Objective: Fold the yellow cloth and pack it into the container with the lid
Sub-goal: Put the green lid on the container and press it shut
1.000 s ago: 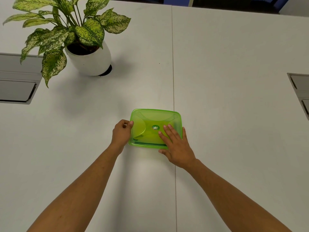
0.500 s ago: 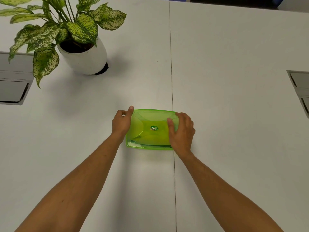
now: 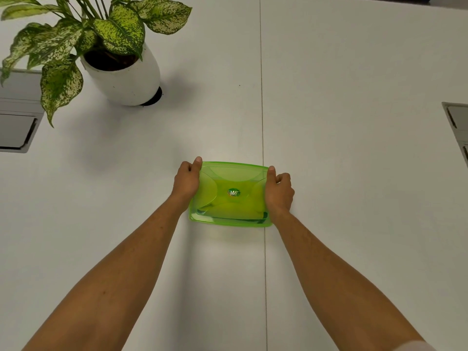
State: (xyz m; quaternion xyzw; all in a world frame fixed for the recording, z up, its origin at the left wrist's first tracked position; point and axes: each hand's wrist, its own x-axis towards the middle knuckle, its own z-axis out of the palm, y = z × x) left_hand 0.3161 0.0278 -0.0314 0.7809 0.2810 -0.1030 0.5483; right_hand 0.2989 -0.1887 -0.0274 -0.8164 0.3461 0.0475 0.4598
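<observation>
A translucent green container (image 3: 229,219) sits on the white table, its green lid (image 3: 222,178) on top with a round sticker in the middle. A yellow glow through the lid suggests the yellow cloth (image 3: 228,206) lies inside. My left hand (image 3: 187,179) grips the container's left edge, thumb on the lid's far left corner. On the opposite side, my right hand (image 3: 278,190) grips the right edge, thumb on the far right corner.
A potted plant in a white pot (image 3: 124,72) stands at the far left. Grey cable hatches are set into the table at the left edge (image 3: 17,127) and right edge (image 3: 457,122). A seam (image 3: 262,110) runs down the table.
My right hand slid off the lid's top to the container's right edge. My left hand shifted along the left edge toward the far corner. The container stayed in place.
</observation>
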